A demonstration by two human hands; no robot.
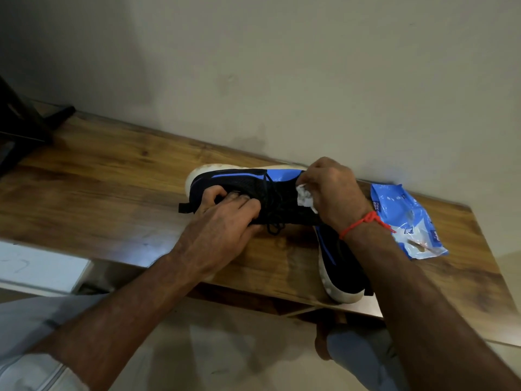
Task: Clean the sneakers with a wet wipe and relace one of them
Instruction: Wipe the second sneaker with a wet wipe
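Nearest to the person, both bare forearms reach out over a wooden desk [93, 176] that stands against a pale wall [282, 66]. The left hand [225, 215] lies on a black and blue sneaker [242, 190], at its heel end; the fingers are curled down over the collar and the thumb seems to go inside the opening, so this hand grips the shoe and holds it on its side on the desk. Just beside those fingers, toward the right hand, the black laces [273, 221] hang loose in a small tangle over the edge of the shoe. The right hand [329, 193], with a red thread [363, 222] tied around its wrist, is closed on a crumpled white wet wipe [306, 197] and presses it on the dark upper part near the toe, next to the blue side panel. Under the right wrist and forearm lies the second sneaker [338, 266], partly hidden by the arm, its white sole turned to the near edge of the desk. Beyond the right wrist, a little apart from both shoes, a blue and white pack of wipes [406, 221] lies flat on the desk. Far past the left hand, a dark object [25, 122] stands at the end of the desk; what it is I cannot tell.
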